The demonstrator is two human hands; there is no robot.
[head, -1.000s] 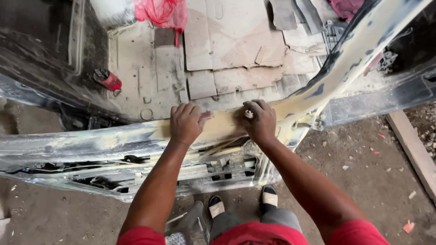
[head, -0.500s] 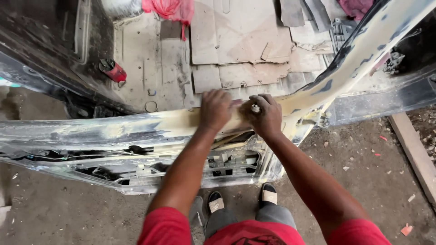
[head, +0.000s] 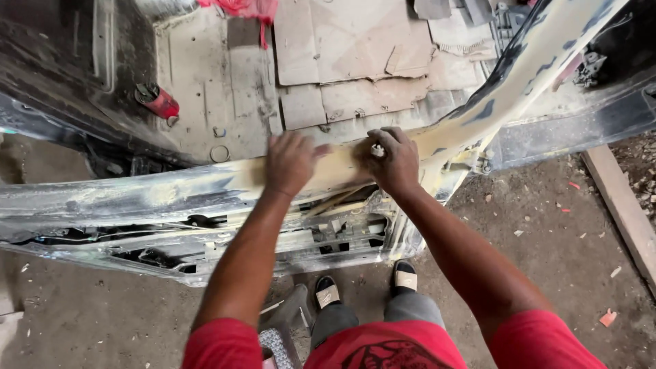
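A stripped car door, smeared with yellowish filler, lies across in front of me, its window frame rising to the upper right. My left hand lies flat, palm down, on the filler strip along the door's top edge; it is motion-blurred and I see nothing in it. About a hand's width to the right, my right hand is curled on the same edge, with a small white piece showing between thumb and fingers. What that piece is, I cannot tell.
Behind the door lies a dusty car floor covered with cardboard sheets, a red can and a red cloth. A wooden plank lies on the dirt ground at right. My sandalled feet stand under the door, beside a small stool.
My left hand slid right along the filler strip towards the right hand, then back left. The right hand stayed in place on the edge.
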